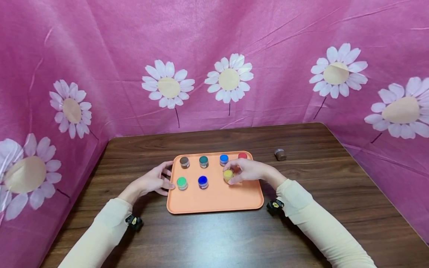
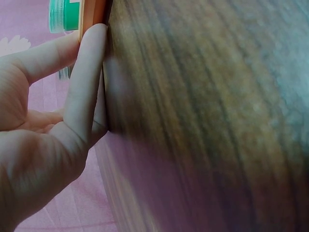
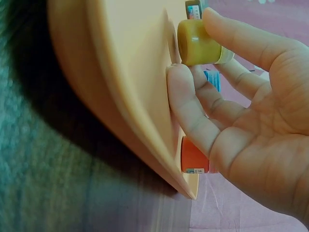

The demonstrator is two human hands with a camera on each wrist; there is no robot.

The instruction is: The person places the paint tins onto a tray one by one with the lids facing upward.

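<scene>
My right hand [image 1: 246, 170] pinches a small yellow paint jar [image 1: 228, 175] between thumb and fingers, at or just above the orange tray [image 1: 214, 203]; contact cannot be told. At the tray's left edge, my left hand [image 1: 155, 180] grips the rim, thumb over the top and a finger against the outer side. Standing on the tray are a brown jar [image 1: 184, 162], a dark green jar [image 1: 203, 162], a blue jar [image 1: 224, 160] and a partly hidden red jar [image 1: 242, 155]. Nearer are a light green jar [image 1: 182, 183] and a dark blue jar [image 1: 202, 182].
Off the tray, a brownish jar [image 1: 280, 154] lies on its side to the right on the dark wooden table [image 1: 214, 238]. A pink cloth [image 1: 197, 29] with white flowers hangs behind the table and along both sides.
</scene>
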